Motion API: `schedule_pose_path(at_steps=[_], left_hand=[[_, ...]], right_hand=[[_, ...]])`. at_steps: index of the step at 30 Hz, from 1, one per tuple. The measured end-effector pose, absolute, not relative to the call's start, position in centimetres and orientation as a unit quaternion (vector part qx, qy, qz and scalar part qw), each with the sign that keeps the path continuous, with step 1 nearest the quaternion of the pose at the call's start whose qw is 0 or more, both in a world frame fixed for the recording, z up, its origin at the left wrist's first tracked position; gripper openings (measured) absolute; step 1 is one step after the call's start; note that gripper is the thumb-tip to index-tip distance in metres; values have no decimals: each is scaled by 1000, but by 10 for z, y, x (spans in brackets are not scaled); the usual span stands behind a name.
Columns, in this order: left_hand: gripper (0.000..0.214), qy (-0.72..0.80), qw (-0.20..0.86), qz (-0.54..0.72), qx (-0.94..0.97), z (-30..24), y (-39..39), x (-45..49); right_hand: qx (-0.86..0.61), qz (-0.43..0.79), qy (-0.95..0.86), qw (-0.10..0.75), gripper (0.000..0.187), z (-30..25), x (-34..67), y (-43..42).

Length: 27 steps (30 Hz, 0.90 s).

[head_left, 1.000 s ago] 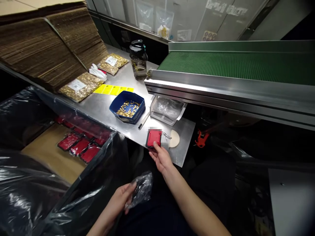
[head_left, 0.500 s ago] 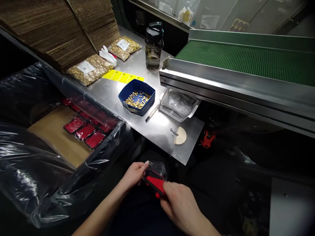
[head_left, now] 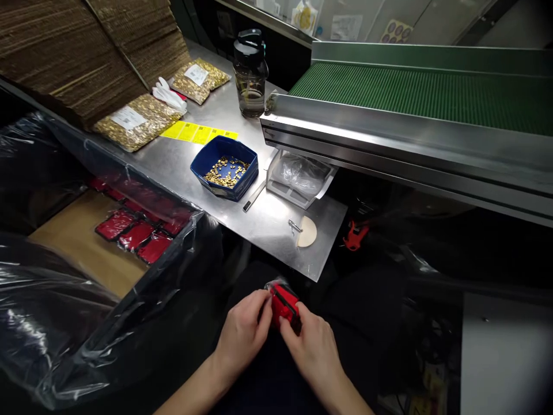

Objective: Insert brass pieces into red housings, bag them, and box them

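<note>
Head view, left hand (head_left: 243, 324), right hand (head_left: 316, 341), now together on red case (head_left: 279, 310)

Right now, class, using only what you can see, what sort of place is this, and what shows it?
Probably a factory or packing workstation: a green conveyor belt reaches over a metal table, a blue bin holds small gold-coloured pieces, and a plastic-lined container holds red packets.
</note>
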<state>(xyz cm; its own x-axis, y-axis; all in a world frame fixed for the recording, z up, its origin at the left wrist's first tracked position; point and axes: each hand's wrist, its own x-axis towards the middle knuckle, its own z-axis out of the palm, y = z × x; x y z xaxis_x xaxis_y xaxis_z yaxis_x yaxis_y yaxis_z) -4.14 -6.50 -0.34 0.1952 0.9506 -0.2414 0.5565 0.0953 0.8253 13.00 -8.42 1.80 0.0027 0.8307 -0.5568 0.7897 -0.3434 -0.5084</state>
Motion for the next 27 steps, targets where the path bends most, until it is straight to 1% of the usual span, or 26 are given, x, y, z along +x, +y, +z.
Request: schedule_pose_path(at_steps=[2, 4, 8, 10, 12, 14, 15, 16, 18, 20, 22, 24, 25, 27], left_hand=[[17, 596, 438, 262, 620, -2, -70, -35], [15, 578, 443, 286, 622, -2, -75, -31], [12, 528, 469, 299, 642, -1, -85, -23], [13, 535, 517, 283, 606, 1, -86, -19], [19, 557, 568, 263, 545, 3, -82, -18], [22, 580, 591, 256, 499, 3, -77, -19], [24, 588, 593, 256, 487, 1, -74, -21], [24, 593, 594, 254, 481, -1, -72, -23], [25, 604, 585, 236, 487, -8, -67, -28], [31, 608, 578, 224, 495, -15, -63, -33], [36, 607, 590, 225, 482, -19, -57, -39], [36, 609, 608, 235, 453, -20, -50, -45], [37, 612, 611, 236, 443, -19, -46, -48], [46, 618, 604, 234, 445, -15, -38, -51]], right_hand=[[-689, 396, -607, -28, 18, 20, 129, -84], [-674, 376, -633, -60, 18, 23, 129, -81], [-676, 368, -636, -56, 23, 25, 137, -71], [-683, 399, -612, -28, 23, 24, 145, -66], [-650, 493, -577, 35, 23, 21, 154, -62], [-559, 624, -533, 113, 25, 17, 162, -60], [-511, 671, -518, 141, 26, 16, 165, -59], [-480, 693, -514, 157, 25, 14, 166, -60], [-477, 666, -549, 166, 19, 11, 165, -62], [-501, 588, -616, 155, 17, 8, 161, -66], [-511, 506, -683, 123, 23, 2, 158, -69], [-510, 426, -743, 78, 30, -4, 158, -71], [-504, 388, -769, 58, 29, -7, 159, -71], [-476, 329, -815, 32, 23, -10, 161, -69]])
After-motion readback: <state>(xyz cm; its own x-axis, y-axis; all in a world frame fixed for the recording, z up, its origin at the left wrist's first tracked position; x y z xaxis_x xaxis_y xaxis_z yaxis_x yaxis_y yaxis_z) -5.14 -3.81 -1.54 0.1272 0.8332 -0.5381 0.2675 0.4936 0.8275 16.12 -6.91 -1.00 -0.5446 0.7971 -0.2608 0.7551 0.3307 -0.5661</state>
